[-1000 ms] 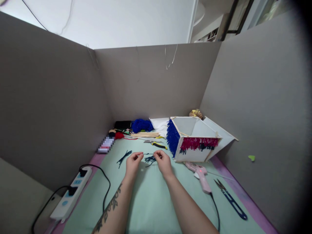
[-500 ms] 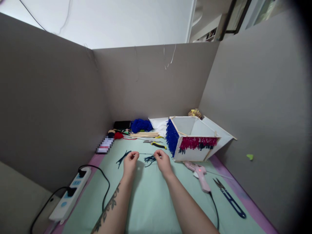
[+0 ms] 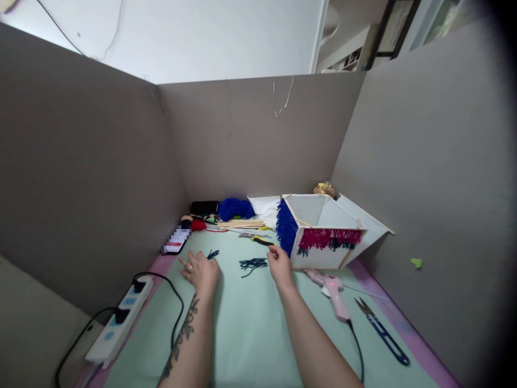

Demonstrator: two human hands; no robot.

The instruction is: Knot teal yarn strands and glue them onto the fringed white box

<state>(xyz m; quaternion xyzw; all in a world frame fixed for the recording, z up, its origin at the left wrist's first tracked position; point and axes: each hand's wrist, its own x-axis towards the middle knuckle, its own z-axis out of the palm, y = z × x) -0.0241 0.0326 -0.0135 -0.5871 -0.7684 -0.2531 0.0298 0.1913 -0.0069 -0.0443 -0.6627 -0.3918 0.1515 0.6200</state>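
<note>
My left hand (image 3: 202, 271) is spread over the left bunch of dark teal yarn strands (image 3: 213, 254), covering part of it; its fingers are apart and a ring shows on one. To the right, a second bunch of cut teal yarn (image 3: 253, 264) lies on the mat. Just beyond that bunch's right end, my right hand (image 3: 279, 264) is closed in a pinch, and whatever is between its fingertips is too small to make out. Beside it stands a white box-like model (image 3: 323, 257) with blue yarn fringe (image 3: 286, 226) on one side and crimson and teal fringe (image 3: 329, 240) on the front.
A pink glue gun (image 3: 334, 293) and dark blue snips (image 3: 382, 331) lie on the right. Behind are yellow-black pliers (image 3: 258, 240), wooden sticks (image 3: 240, 223) and blue yarn (image 3: 235, 208). On the left are a phone (image 3: 176, 240) and a power strip (image 3: 121, 323). Grey panels (image 3: 250, 145) enclose the table.
My hands have moved apart from the strand stretched between them. The left hand has opened and shifted left over the yarn bunch; the right, still pinched, has moved slightly right.
</note>
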